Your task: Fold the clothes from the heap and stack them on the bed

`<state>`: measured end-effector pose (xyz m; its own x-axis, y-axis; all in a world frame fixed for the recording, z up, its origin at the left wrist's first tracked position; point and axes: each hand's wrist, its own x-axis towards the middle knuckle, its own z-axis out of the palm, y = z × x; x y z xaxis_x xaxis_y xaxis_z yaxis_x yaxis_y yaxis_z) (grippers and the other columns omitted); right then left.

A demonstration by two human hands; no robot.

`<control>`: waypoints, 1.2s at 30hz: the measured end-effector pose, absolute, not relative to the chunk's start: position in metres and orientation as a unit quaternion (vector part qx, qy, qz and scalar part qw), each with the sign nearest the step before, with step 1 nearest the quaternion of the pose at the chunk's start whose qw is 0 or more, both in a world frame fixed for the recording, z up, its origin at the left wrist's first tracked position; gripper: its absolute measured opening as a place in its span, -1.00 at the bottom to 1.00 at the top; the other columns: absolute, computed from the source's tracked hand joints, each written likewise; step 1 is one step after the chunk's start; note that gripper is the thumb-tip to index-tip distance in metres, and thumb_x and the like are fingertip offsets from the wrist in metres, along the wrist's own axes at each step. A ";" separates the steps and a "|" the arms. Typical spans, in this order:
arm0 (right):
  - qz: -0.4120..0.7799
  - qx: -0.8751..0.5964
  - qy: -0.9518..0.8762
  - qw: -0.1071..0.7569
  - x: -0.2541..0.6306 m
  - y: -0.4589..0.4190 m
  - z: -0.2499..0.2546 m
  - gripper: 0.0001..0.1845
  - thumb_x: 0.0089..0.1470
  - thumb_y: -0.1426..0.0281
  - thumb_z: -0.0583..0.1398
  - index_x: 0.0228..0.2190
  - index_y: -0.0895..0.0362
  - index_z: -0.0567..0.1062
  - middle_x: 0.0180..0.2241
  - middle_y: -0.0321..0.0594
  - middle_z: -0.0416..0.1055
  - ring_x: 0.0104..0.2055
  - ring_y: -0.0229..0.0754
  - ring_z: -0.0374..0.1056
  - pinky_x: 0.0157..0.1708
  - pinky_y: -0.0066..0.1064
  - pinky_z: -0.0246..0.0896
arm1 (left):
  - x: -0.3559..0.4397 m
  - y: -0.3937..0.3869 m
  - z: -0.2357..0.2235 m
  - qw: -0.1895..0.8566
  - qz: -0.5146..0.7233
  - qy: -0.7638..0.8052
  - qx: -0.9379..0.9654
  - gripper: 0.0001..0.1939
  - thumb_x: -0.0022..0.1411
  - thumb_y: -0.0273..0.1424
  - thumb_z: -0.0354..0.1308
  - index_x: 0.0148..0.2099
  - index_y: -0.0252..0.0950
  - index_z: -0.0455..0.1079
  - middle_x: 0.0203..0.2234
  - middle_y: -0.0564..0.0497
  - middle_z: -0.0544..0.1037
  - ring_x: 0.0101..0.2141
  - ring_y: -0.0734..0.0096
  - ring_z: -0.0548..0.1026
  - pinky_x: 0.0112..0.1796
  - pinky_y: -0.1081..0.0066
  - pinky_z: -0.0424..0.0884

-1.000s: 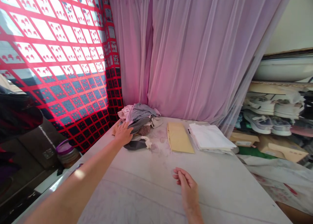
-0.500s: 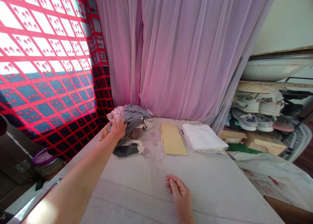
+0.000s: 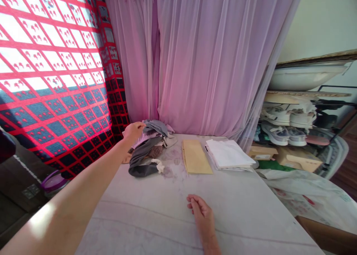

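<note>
At the far left of the table, my left hand (image 3: 135,129) reaches to the top of a heap of crumpled clothes. Its fingers are pinched at the edge of a grey cloth (image 3: 157,127). Lilac fabric, a brown piece (image 3: 156,151) and a long dark grey cloth (image 3: 141,169) lie below in the heap; a cream scrunchie-like band (image 3: 160,166) rests at its near end. My right hand (image 3: 200,208) hovers low over the middle of the table, fingers curled in against the thumb, with nothing visible in it.
A folded yellow cloth (image 3: 196,157) lies beside a stack of folded white cloths (image 3: 230,154) on the table (image 3: 156,206). Purple curtains (image 3: 206,61) hang behind. Shelves with shoes (image 3: 284,134) and cardboard boxes (image 3: 298,159) stand at right, a purple-lidded jar (image 3: 54,181) at left.
My left hand has gone from lying spread on the heap to pinching the grey cloth higher up, exposing more lilac fabric. The view has turned right. My right hand keeps its curled pose.
</note>
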<state>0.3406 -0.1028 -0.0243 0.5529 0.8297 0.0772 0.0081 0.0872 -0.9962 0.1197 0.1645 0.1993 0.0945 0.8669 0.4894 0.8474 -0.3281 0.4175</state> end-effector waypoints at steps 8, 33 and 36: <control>0.327 -0.592 -0.360 0.642 0.341 -0.103 -0.021 -0.52 -0.08 -0.02 0.20 -0.36 0.14 0.59 -0.35 -0.09 0.57 -0.43 -0.12 0.46 -0.42 -0.36 0.37 | 0.140 0.092 0.274 0.456 0.531 0.341 0.627 -0.53 -0.11 -0.27 0.41 -0.14 -0.34 0.45 -0.40 0.05 0.53 -0.43 0.53 0.49 -0.35 0.45 0.45; 0.156 -0.646 -0.596 0.451 0.333 -0.107 -0.012 -0.72 0.07 0.36 0.03 -0.42 0.06 0.55 -0.38 -0.17 0.48 -0.29 -0.14 0.40 -0.25 -0.39 0.24 | 0.124 0.019 0.222 0.527 0.546 0.357 0.544 -0.53 -0.08 -0.11 0.36 -0.14 -0.25 0.47 -0.67 0.21 0.33 -0.67 0.63 0.31 -0.62 0.59 0.30; 0.152 -0.661 -0.517 0.523 0.339 -0.103 -0.019 -0.68 0.08 0.25 0.00 -0.39 0.10 0.50 -0.39 -0.15 0.48 -0.33 -0.14 0.40 -0.28 -0.36 0.28 | 0.103 0.027 0.219 0.463 0.561 0.377 0.573 -0.56 -0.02 -0.12 0.31 -0.11 -0.24 0.47 -0.61 0.17 0.40 -0.62 0.59 0.38 -0.54 0.54 0.37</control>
<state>0.3393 -0.1033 -0.0190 0.4196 0.8414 0.3405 0.5245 0.0814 -0.8475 0.1032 0.0270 0.2192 0.0856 0.9519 0.2941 -0.0887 -0.2868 0.9539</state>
